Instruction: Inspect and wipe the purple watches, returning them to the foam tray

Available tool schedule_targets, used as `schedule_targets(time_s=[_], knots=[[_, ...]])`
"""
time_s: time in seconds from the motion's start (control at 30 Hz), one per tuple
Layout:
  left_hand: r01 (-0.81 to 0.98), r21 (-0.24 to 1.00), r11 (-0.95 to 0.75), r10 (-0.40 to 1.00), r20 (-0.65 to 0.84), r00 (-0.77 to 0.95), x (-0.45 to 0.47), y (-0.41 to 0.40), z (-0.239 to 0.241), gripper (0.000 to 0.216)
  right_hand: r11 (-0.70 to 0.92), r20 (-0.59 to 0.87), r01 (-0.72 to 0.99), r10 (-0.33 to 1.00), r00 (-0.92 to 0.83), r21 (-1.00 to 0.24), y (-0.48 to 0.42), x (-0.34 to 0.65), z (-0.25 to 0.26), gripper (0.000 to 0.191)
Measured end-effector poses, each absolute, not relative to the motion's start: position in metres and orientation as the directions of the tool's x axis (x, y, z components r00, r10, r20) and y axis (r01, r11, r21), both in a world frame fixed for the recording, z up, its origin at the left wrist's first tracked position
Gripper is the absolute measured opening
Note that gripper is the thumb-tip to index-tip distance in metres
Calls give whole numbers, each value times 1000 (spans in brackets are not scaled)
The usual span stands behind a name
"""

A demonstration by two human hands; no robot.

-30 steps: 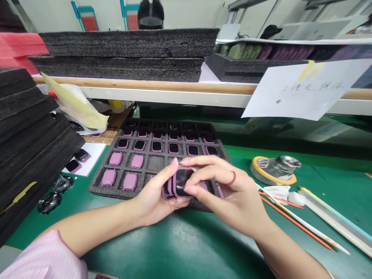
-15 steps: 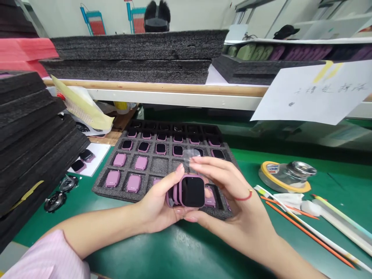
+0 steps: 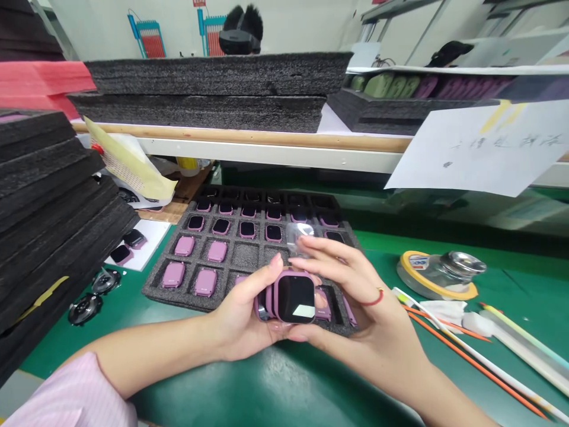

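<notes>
My left hand [image 3: 242, 311] is closed around purple smartwatch bodies, at least two of them pressed together. The front smartwatch [image 3: 296, 298] has its dark screen turned up toward me, with a pale reflection in its lower part. At its lower right edge rests the thumb of my right hand [image 3: 355, 296], and a finger shows behind its right side. A clear film [image 3: 299, 234] sticks up from the index and middle fingertips of that hand. Beyond my hands lies a black foam tray [image 3: 243, 256] with purple watches in its pockets, some screen up, some back up.
Stacked foam trays [image 3: 40, 196] rise at the left. At the right stand a glass jar with a metal top [image 3: 462, 264], a yellow tape roll [image 3: 411, 276], orange sticks [image 3: 475, 362] and white wipes [image 3: 444, 311]. A shelf edge [image 3: 249, 145] crosses behind; a person's head shows beyond.
The clear film stands a little higher and catches more light. A bright reflection has appeared on the front watch's screen. Both hands keep nearly the same hold; the view has shifted slightly.
</notes>
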State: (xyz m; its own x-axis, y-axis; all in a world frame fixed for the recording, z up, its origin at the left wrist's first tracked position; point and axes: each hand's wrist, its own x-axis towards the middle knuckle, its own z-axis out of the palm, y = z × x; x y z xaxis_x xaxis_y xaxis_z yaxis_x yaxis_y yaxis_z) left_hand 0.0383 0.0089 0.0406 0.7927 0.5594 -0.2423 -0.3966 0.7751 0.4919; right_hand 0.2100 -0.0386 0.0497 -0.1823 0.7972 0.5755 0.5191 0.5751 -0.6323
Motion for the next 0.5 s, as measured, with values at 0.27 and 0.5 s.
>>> schedule_targets(time_s=[0.27,0.5], knots=[[-413,499,762,555,-174,813,39,10,37,44,572,558,482,808,-190,-664,-40,206,47,55],[-391,498,774,553,-232,800,37,9,39,47,601,574,437,792,-210,-669,-41,206,48,55]])
